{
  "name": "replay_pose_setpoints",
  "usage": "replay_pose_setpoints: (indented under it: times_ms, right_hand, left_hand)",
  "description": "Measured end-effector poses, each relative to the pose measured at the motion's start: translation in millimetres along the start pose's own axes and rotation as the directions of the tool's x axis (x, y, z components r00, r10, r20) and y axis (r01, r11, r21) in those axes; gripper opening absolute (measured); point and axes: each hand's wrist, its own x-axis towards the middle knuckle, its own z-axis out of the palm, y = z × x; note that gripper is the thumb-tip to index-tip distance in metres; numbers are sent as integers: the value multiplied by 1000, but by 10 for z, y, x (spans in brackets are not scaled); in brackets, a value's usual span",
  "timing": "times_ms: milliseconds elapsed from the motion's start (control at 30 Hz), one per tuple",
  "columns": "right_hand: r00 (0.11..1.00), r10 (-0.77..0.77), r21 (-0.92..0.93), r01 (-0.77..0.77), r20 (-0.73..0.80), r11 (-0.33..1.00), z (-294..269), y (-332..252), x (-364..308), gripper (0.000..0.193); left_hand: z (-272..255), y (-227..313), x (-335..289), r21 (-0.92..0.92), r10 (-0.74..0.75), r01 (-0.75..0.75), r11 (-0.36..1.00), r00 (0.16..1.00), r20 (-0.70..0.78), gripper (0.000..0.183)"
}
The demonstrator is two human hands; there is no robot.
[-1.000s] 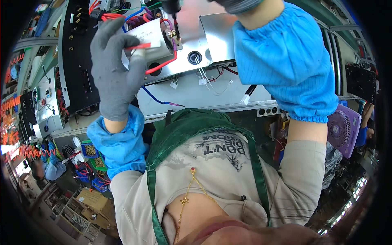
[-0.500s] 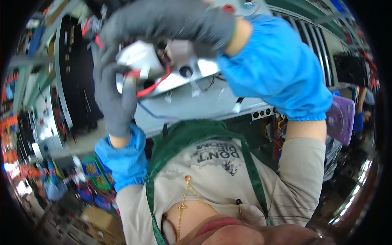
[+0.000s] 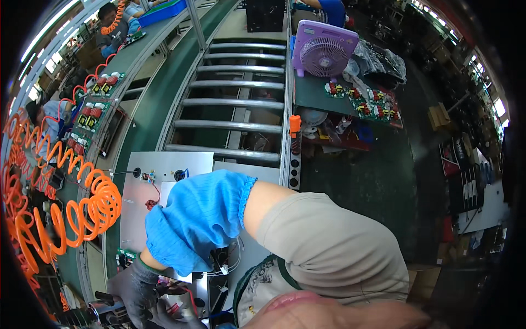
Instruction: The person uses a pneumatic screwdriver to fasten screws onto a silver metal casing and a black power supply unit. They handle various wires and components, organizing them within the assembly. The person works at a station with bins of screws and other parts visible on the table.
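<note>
My right hand (image 3: 134, 290), in a dark grey glove under a blue sleeve cover, reaches to the lower left. Its fingers curl downward beside a pale metallic part (image 3: 176, 301) with wiring around it. What they close on is hidden. Grey gloved fingers of my left hand (image 3: 172, 319) show at the bottom edge, partly cut off, and their grip is unclear. A dark handle-like piece (image 3: 104, 299) lies against the right hand's outer side. Beyond my sleeve, a silver metal panel (image 3: 139, 211) carries a small wired component (image 3: 148, 176) and a dark red coil (image 3: 151, 204).
Metal rollers (image 3: 233, 102) run away ahead. Orange coiled hoses (image 3: 82, 219) hang at left, near circuit boards (image 3: 90, 116) on a green bench. A purple fan (image 3: 323, 52) and more boards (image 3: 375, 104) occupy a table at right. A co-worker (image 3: 112, 33) sits far left.
The view has swung to the right, bringing the rollers and fan into the middle. Both hands now appear at the lower left; the red wire near the left hand no longer shows clearly.
</note>
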Motion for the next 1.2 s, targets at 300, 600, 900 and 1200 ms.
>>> replay_pose_setpoints:
  times_ms: [300, 600, 900, 1200]
  right_hand:
    - [916, 0, 428, -187, 401, 884, -158, -255, -160, 28]
    - [985, -44, 54, 54, -166, 997, 106, -262, -249, 28]
    - [980, -137, -78, 127, -145, 989, 47, -246, -297, 43]
    - [991, -38, -47, 32, -128, 998, 57, -223, -353, 42]
  left_hand:
    - [-45, 123, 220, 360, 225, -298, 884, 947, 230, 72]
    - [56, -214, 185, 517, 389, -373, 771, 918, 82, 61]
    - [57, -134, 159, 502, 316, -305, 809, 946, 66, 59]
    - [94, -88, 157, 534, 308, -259, 805, 952, -2, 61]
